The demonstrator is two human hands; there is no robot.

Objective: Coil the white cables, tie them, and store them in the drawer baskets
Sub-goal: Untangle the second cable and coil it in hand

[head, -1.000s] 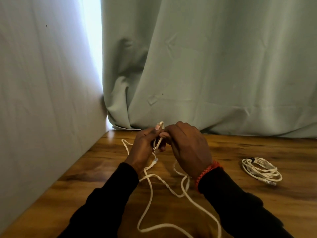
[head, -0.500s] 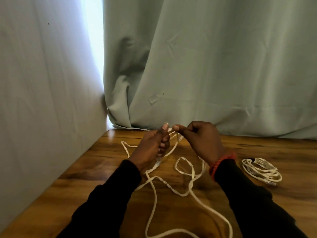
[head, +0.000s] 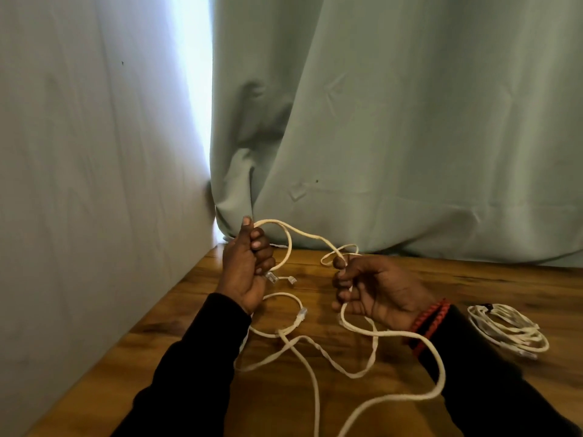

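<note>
Loose white cable [head: 303, 348] looks light and limp with a bit of spring, so loops will likely flop open unless pinned; clear plug ends look brittle, better to hold on the cord itself, just behind a plug. Most of it sprawls in slack curves on the wooden tabletop [head: 489, 279], one run lifted between both hands. Left hand [head: 244, 272] has fingers curled tight around the cable near a plug [head: 273, 276], a first small loop arching above the fist. Right hand [head: 375, 291] pinches the cord between thumb and forefinger, other fingers loosely curled round the strand hanging below. Coiled cable bundle [head: 508, 331] already tied, lying on the tabletop right of the right wrist. No drawer baskets in view.
</note>
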